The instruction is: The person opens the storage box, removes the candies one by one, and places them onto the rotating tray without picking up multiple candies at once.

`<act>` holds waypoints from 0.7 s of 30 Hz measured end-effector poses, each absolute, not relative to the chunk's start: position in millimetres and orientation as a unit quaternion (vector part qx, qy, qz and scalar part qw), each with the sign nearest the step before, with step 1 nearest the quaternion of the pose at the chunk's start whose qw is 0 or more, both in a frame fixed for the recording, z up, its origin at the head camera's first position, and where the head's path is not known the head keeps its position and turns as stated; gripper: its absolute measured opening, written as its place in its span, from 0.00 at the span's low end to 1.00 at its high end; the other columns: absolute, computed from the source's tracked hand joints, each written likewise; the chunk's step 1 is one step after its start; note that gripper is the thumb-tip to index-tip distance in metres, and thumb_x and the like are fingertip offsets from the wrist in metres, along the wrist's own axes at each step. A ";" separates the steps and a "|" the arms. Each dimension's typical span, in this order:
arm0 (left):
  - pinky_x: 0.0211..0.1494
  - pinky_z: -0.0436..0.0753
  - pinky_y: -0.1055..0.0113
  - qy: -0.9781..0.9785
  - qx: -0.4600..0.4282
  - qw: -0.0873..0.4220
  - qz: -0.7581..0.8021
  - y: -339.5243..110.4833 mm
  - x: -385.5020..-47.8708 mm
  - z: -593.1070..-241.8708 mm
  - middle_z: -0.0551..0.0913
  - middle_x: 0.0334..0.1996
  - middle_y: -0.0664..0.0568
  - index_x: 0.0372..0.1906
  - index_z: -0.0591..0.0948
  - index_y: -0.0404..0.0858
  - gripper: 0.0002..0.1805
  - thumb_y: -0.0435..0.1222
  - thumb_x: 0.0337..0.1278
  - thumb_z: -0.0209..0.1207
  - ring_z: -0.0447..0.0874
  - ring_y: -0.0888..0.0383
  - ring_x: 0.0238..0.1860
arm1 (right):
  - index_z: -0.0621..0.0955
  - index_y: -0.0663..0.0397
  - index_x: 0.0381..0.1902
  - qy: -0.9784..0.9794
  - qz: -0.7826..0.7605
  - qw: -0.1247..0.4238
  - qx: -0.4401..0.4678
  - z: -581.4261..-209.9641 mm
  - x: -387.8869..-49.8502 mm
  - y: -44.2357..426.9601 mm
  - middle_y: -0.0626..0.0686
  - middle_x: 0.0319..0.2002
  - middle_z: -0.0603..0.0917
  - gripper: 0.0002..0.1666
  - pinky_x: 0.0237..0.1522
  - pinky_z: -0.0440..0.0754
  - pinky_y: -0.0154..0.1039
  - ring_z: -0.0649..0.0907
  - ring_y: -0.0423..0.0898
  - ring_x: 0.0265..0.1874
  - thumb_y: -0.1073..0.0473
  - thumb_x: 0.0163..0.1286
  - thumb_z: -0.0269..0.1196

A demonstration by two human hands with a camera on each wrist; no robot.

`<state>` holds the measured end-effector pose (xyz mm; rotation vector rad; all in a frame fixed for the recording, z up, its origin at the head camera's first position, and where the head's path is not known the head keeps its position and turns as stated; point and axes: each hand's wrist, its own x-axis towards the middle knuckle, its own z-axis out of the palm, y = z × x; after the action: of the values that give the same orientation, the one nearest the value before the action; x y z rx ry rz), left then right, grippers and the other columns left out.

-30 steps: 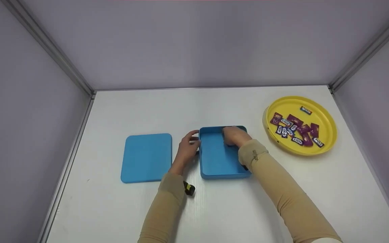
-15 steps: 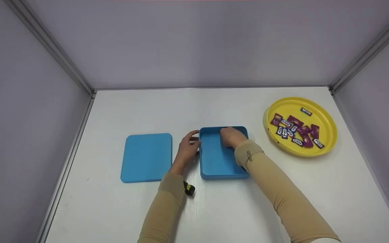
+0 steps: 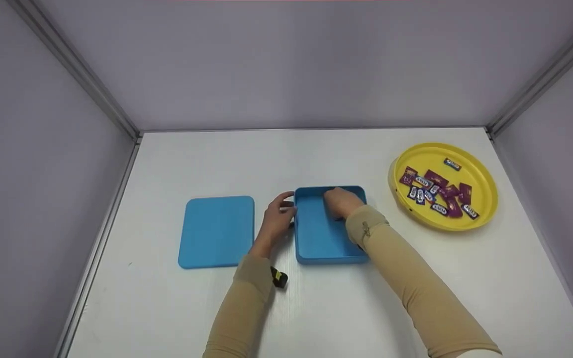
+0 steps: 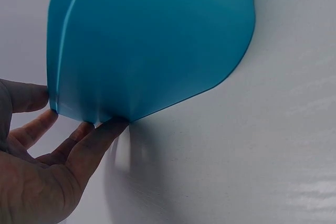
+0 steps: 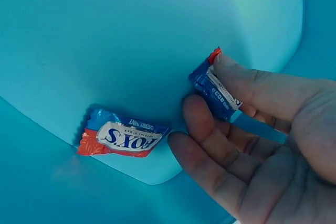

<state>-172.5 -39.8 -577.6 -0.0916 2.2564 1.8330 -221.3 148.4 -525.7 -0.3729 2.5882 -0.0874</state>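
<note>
A blue rectangular box stands on the white table. My left hand is at its left side; in the left wrist view the fingertips touch the box wall from outside. My right hand reaches inside the box near the far wall. In the right wrist view, thumb and fingers pinch a small blue-and-red wrapped candy. Another wrapped candy, marked FOX'S, lies on the box floor beside those fingers. The hand hides both candies in the head view.
A flat blue lid lies left of the box. To the right, a round yellow tray holds several wrapped candies, purple and blue. Grey-white panels enclose the table at the back and sides.
My right hand has shifted slightly left inside the box, mostly in the first half second. The left hand, box, lid and tray stay put.
</note>
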 end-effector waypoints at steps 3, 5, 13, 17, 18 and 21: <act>0.54 0.80 0.52 0.767 -0.031 0.117 0.630 -40.1 -172.9 -578.1 0.75 0.58 0.42 0.70 0.70 0.45 0.25 0.35 0.70 0.53 0.75 0.47 0.59 | 0.83 0.65 0.39 0.954 -0.025 0.263 -0.140 -524.4 -221.4 148.6 0.56 0.26 0.78 0.08 0.22 0.71 0.39 0.75 0.48 0.24 0.74 0.63 0.60; 0.53 0.80 0.53 0.764 -0.031 0.118 0.634 -40.2 -173.1 -577.8 0.75 0.58 0.42 0.70 0.70 0.45 0.25 0.34 0.70 0.53 0.75 0.47 0.59 | 0.83 0.66 0.42 0.953 -0.019 0.267 -0.140 -523.9 -221.8 148.7 0.57 0.27 0.79 0.11 0.23 0.72 0.39 0.75 0.49 0.25 0.74 0.63 0.59; 0.52 0.80 0.51 0.751 -0.026 0.123 0.649 -41.0 -173.2 -578.0 0.74 0.59 0.40 0.71 0.69 0.44 0.25 0.35 0.72 0.53 0.74 0.45 0.59 | 0.82 0.67 0.47 0.952 -0.004 0.273 -0.140 -525.0 -222.4 149.1 0.57 0.27 0.80 0.14 0.23 0.73 0.40 0.76 0.49 0.25 0.72 0.64 0.60; 0.52 0.80 0.52 0.755 -0.026 0.121 0.644 -41.1 -172.9 -577.5 0.74 0.58 0.41 0.70 0.69 0.45 0.25 0.34 0.71 0.53 0.75 0.46 0.59 | 0.82 0.66 0.47 0.950 -0.009 0.280 -0.135 -523.9 -221.9 149.4 0.56 0.27 0.78 0.14 0.21 0.72 0.40 0.75 0.49 0.23 0.72 0.63 0.60; 0.52 0.80 0.52 0.757 -0.025 0.120 0.642 -41.0 -172.8 -577.3 0.74 0.58 0.41 0.70 0.69 0.45 0.25 0.34 0.71 0.53 0.75 0.47 0.59 | 0.83 0.66 0.46 0.949 -0.010 0.284 -0.135 -523.7 -222.0 149.6 0.56 0.26 0.78 0.13 0.21 0.72 0.40 0.75 0.49 0.23 0.71 0.63 0.60; 0.52 0.80 0.52 0.763 -0.023 0.115 0.636 -40.7 -172.7 -577.5 0.75 0.57 0.41 0.70 0.70 0.44 0.24 0.34 0.71 0.53 0.76 0.46 0.58 | 0.83 0.65 0.44 0.947 -0.018 0.292 -0.130 -522.5 -223.0 150.4 0.56 0.26 0.77 0.12 0.20 0.71 0.39 0.75 0.49 0.23 0.71 0.63 0.60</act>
<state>-172.7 -40.7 -577.5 -0.0687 2.2346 1.8635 -223.0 150.4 -522.5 -0.3463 2.5239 -0.0485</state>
